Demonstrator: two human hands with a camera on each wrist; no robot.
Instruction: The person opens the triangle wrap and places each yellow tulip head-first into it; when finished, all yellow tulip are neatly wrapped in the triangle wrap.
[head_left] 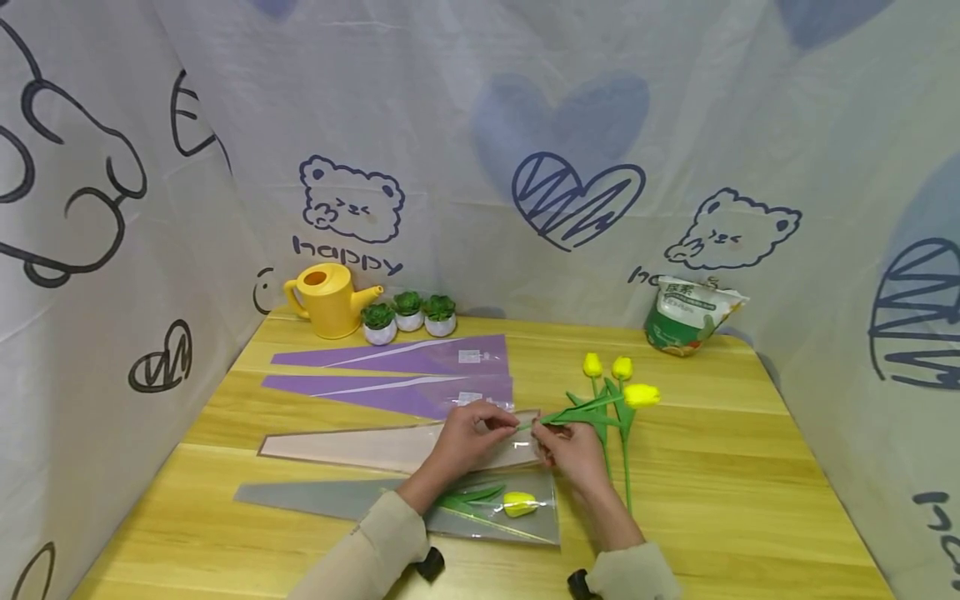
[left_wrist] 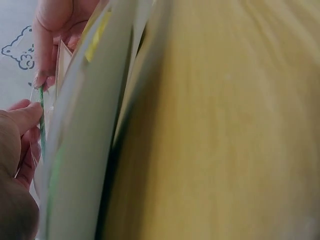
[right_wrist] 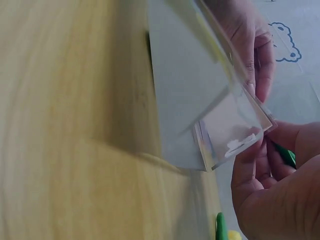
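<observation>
A yellow artificial tulip point(head_left: 642, 395) lies across both hands, its bloom to the right and its green stem point(left_wrist: 41, 112) pointing left. My left hand point(head_left: 474, 435) pinches the stem between thumb and fingers at the mouth of a pale pink flower sleeve point(head_left: 360, 447). Close by, my right hand point(head_left: 573, 452) holds the tulip below its leaves, with fingers at the sleeve's open corner point(right_wrist: 267, 122). The sleeve's edge partly hides the right fingertips. Under the left forearm, a grey sleeve point(head_left: 330, 498) has another yellow tulip point(head_left: 519, 503) lying in it.
Two purple sleeves point(head_left: 405, 354) lie farther back. Two loose tulips point(head_left: 622, 368) rest right of the hands. Along the back stand a yellow watering can point(head_left: 327, 304), several small potted succulents point(head_left: 440, 317) and a green-white bag point(head_left: 686, 317). Curtains surround the wooden table point(head_left: 720, 500).
</observation>
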